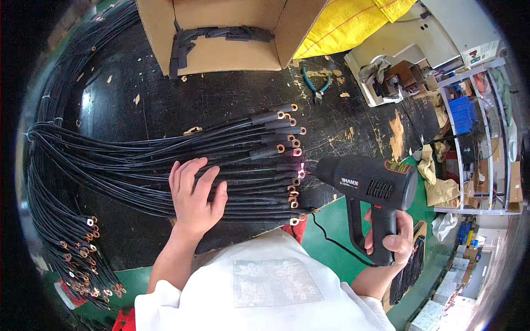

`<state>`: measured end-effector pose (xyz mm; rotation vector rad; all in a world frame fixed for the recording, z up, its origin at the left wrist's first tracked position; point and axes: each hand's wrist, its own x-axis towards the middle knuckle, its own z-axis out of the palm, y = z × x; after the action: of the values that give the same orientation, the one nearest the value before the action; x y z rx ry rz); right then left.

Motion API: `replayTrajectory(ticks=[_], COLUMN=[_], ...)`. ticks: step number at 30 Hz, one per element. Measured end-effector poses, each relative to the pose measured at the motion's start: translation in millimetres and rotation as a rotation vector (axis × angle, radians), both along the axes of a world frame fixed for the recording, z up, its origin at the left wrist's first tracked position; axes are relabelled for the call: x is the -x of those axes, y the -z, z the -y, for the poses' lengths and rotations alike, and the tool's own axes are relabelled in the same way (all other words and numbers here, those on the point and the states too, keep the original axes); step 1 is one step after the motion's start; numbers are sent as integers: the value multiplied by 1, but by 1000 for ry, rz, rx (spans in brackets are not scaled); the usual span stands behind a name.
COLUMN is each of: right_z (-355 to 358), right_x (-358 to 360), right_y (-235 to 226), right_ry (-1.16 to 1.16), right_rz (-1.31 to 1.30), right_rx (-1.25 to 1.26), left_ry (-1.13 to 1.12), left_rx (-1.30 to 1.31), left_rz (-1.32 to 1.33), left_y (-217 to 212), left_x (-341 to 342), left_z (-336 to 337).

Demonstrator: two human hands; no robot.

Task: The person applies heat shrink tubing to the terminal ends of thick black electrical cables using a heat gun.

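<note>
Heat-shrinking in hand: right hand [393, 238] grips heat gun [369, 180], nozzle at cable lugs [294, 190]. Left hand [194, 194], open flat, pins cables [138, 165] on worktop [165, 99]. Next likely needs nozzle shifted along the row.

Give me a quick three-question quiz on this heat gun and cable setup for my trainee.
1. True or false: the left hand lies flat on the black cables.
2. What does the right hand hold? A) the pliers B) the black heat gun C) a cardboard box
3. What lies inside the open cardboard box at the top?

Key:
1. True.
2. B, the heat gun, gripped by its handle, nozzle toward the copper lugs at the cable ends; the pliers lie untouched on the black table.
3. Black sleeve pieces.
</note>
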<state>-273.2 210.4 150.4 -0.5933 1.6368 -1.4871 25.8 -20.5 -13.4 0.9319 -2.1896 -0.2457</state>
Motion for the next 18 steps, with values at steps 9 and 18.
replayTrajectory(ticks=[9,18], right_z=[2,0], right_x=[-3,-1], right_y=[-2,-3], right_ry=[16,-23], right_rz=[-39,3], right_rx=[-41,-45], left_ry=[6,22], left_rx=[10,23], left_rz=[-35,-60], left_y=[-2,-5], left_x=[-1,-2], left_z=[-3,-4])
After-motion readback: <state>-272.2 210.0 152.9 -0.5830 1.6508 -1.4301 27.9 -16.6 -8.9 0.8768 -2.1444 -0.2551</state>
